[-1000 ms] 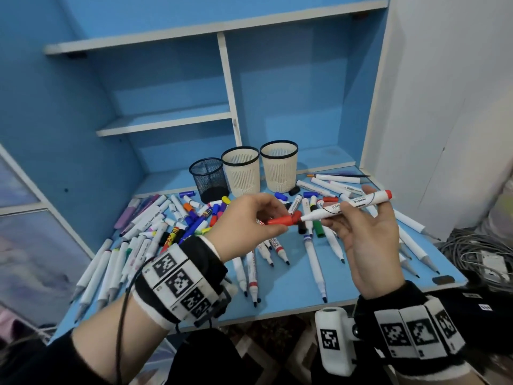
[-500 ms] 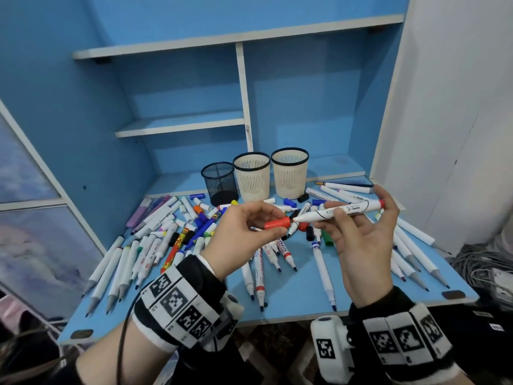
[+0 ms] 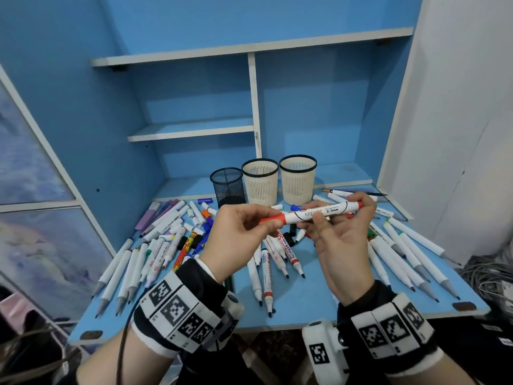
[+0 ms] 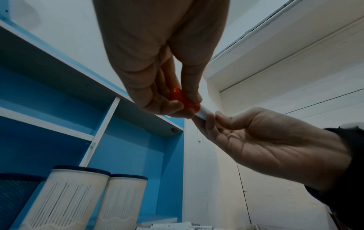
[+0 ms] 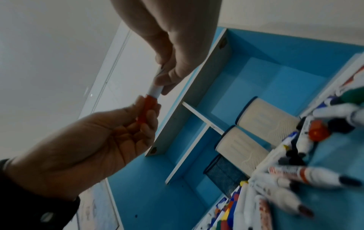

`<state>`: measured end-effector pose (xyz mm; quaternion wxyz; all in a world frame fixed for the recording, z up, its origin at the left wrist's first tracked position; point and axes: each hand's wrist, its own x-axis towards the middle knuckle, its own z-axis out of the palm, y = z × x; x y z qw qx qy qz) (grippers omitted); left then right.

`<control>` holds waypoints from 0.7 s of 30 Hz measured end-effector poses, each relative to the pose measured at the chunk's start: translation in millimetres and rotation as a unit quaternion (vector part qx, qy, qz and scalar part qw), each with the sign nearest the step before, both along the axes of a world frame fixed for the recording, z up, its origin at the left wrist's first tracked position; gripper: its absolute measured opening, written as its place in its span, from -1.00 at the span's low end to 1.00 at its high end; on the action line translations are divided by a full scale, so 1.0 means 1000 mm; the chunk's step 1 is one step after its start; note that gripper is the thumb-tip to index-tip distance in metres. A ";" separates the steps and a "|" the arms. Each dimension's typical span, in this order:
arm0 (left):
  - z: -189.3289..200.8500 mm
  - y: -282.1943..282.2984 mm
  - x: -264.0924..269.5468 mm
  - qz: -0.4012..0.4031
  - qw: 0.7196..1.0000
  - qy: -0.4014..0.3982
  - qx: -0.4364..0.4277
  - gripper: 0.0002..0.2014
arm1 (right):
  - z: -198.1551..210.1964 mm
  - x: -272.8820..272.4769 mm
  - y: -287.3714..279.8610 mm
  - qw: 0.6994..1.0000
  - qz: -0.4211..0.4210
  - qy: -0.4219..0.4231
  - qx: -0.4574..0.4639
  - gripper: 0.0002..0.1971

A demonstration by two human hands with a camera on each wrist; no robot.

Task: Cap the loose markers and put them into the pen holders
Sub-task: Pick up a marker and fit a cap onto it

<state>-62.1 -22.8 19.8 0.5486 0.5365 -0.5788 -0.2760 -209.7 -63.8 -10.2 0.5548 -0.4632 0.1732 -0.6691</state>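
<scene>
**Fig.: Seating a red cap on a white marker above the counter**

Blue shelving rises behind a blue counter point(image 3: 305, 295) strewn w/ loose markers point(image 3: 266, 270), most uncapped, tips toward the viewer. At the back stand three pen holders: one black mesh holder point(image 3: 227, 184) and two cream holders point(image 3: 260, 180), none showing markers inside.

Held in the air over the pile, in front of the holders, is a white marker point(image 3: 319, 213). The right hand point(image 3: 340, 240) has its grip on the barrel, fingers and thumb curled round the printed mid-section. The left hand point(image 3: 236, 240) pinches the red cap point(image 3: 273, 219) between thumb and fingertips; the cap meets the barrel's left end w/ no gap seen in the wrist views, though full seating can't be confirmed.

Technique (judgement): keep cap and barrel on one line, push straight along it, no twisting off-axis; press until it stops, likely w/ a click. Steady the barrel near the joint so it doesn't bend away.

Orientation: long axis approx. horizontal, running left–right across the view, right end a little higher. Capped (writing) end points to the person's left; the red-ringed tail end points right, past the right fingers.
</scene>
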 end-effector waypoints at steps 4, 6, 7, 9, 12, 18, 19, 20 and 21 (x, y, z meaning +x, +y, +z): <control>0.005 0.001 0.009 0.000 0.999 -0.030 0.010 -0.89 | -0.002 0.010 0.003 1.000 0.016 -0.017 0.008 -0.55; 0.006 0.002 0.015 -0.007 0.999 -0.043 0.022 -0.90 | -0.001 0.011 0.003 1.000 0.024 -0.010 0.011 -0.56; 0.007 0.003 0.018 -0.016 0.998 -0.047 0.030 -0.90 | 0.000 0.011 0.002 1.000 0.028 0.002 0.012 -0.56; 0.007 0.002 0.026 -0.035 0.997 -0.057 0.048 -0.89 | 0.003 0.011 0.000 0.999 0.033 0.034 0.008 -0.56; 0.002 -0.002 0.043 -0.040 0.990 -0.113 0.070 -0.89 | 0.009 0.014 -0.005 0.996 0.026 0.080 -0.021 -0.53; -0.016 -0.025 0.076 -0.027 0.922 -0.352 0.160 -0.88 | 0.037 0.024 -0.029 0.984 -0.003 0.156 -0.085 -0.52; -0.019 -0.028 0.079 -0.050 0.898 -0.396 0.185 -0.88 | 0.042 0.028 -0.034 0.982 -0.004 0.164 -0.094 -0.52; -0.022 -0.031 0.081 -0.075 0.873 -0.435 0.208 -0.86 | 0.047 0.032 -0.039 0.980 -0.004 0.171 -0.103 -0.52; -0.024 -0.034 0.083 -0.099 0.847 -0.471 0.228 -0.83 | 0.051 0.037 -0.045 0.978 -0.006 0.178 -0.111 -0.53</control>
